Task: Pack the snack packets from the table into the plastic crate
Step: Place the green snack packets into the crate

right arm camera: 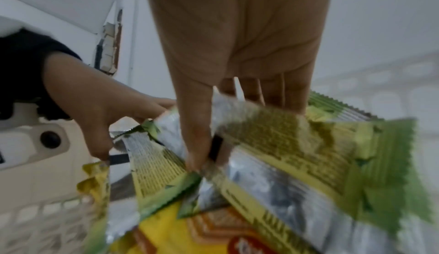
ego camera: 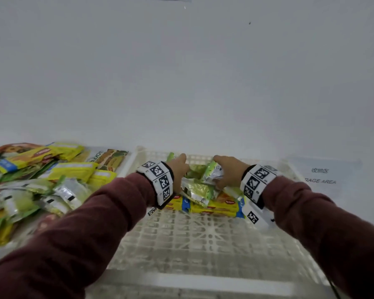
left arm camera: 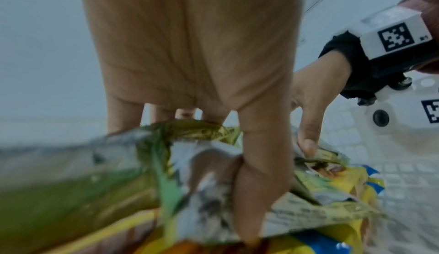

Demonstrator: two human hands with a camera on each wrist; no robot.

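A white plastic lattice crate lies in front of me. At its far end, yellow snack packets lie flat on the floor of the crate. Above them is a bunch of green-and-silver snack packets, held from both sides. My left hand grips the bunch's left side, thumb pressed on the foil and fingers behind it. My right hand grips the right side, thumb on a silver packet, fingers behind. The wrist views are blurred.
A loose pile of green, yellow and silver packets covers the table left of the crate. A paper sign lies to the crate's right. A white wall stands right behind the crate.
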